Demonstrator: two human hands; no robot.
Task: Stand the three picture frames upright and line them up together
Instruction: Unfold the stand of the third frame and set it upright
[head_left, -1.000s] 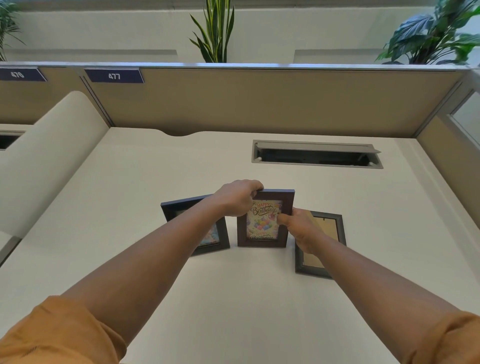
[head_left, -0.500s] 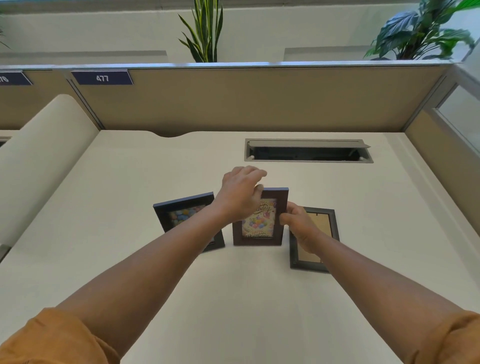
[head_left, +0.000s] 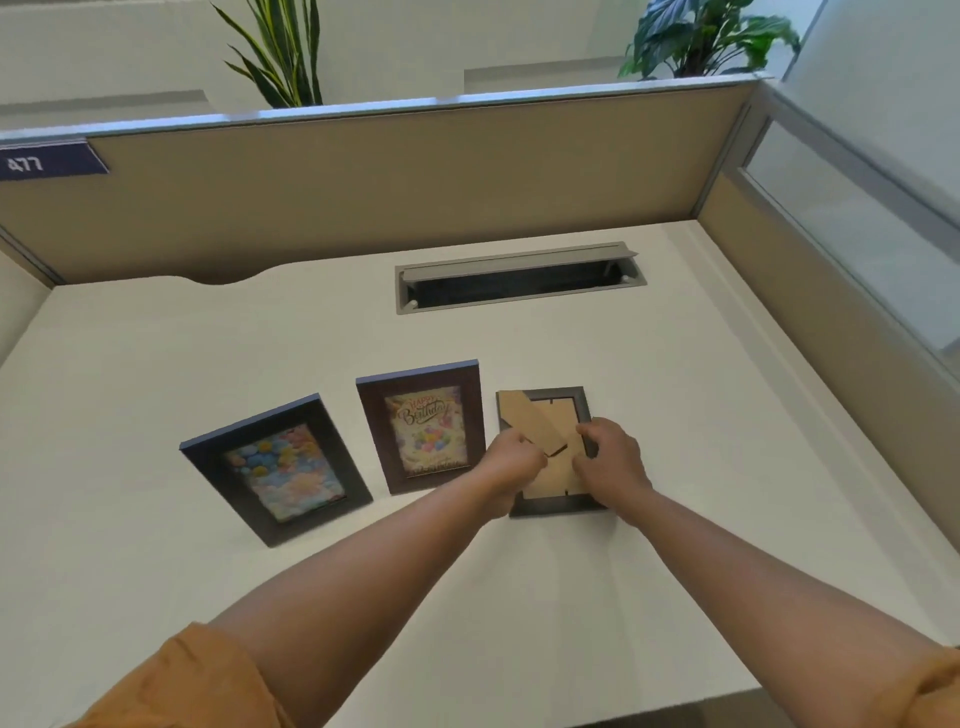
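Both grips work the face-down frame (head_left: 545, 457): left hand (head_left: 511, 460) pinches its stand (head_left: 535, 428), right hand (head_left: 608, 462) steadies the edge; a hard pull could tear the cardboard hinge.

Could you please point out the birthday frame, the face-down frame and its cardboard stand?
Birthday frame (head_left: 422, 427): head view, on the printed card.
Face-down frame (head_left: 550, 504): head view, near border.
Cardboard stand (head_left: 531, 425): head view, middle of the flap.
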